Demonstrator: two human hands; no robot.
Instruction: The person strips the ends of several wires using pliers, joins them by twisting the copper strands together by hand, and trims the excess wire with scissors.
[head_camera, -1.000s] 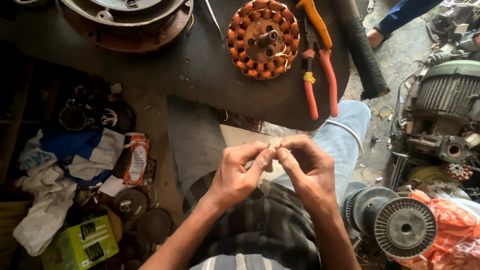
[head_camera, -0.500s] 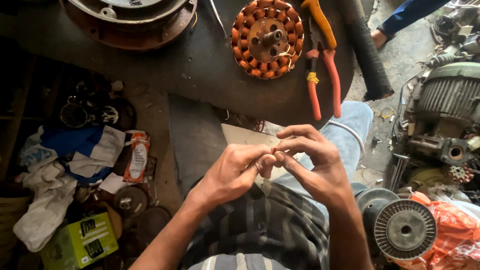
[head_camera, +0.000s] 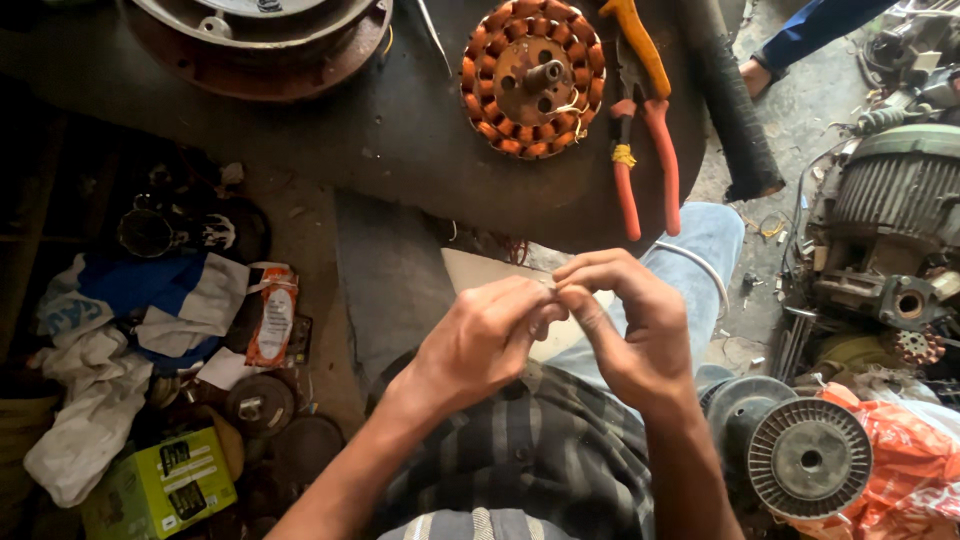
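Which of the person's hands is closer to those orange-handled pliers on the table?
Right. The right hand sits just below the pliers handles; the left hand is further off to the side, fingertips meeting the right's.

The wound stator (head_camera: 533, 78) showed copper-orange coils round a rusty brown core. The pliers (head_camera: 643, 150) had orange-red handles, one bound with yellow thread. The shirt (head_camera: 540, 470) was grey with dark checks, the box (head_camera: 160, 487) lime green, the bag (head_camera: 915, 470) orange.

Whatever the left hand (head_camera: 480, 345) and right hand (head_camera: 625, 330) pinch between fingertips is too small to identify; the round motor housing (head_camera: 260, 40) is cropped above.
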